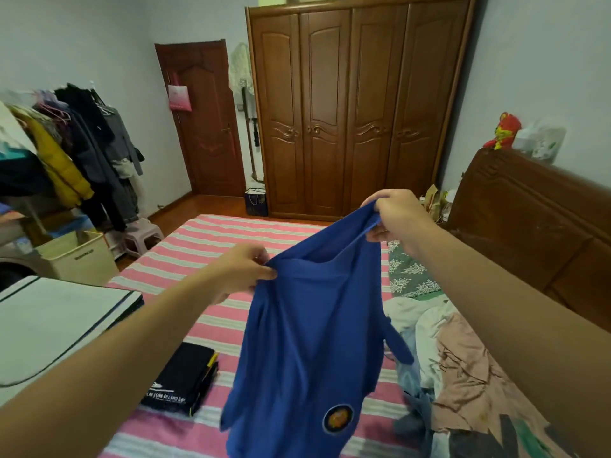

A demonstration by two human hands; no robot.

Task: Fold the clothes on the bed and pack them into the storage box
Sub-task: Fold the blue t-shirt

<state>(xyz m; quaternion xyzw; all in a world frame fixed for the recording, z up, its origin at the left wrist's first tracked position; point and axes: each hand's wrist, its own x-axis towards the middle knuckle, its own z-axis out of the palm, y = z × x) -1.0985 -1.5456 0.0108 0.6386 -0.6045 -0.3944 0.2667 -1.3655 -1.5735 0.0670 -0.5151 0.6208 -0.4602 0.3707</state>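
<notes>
Blue shirt (310, 342) hangs at centre frame above the striped bed (211, 239), a round badge near its hem. To fold it well, spread it flat on the bed first, shoulders level. Left hand (241, 272) pinches one shoulder; right hand (393, 216), higher, grips the other.
</notes>
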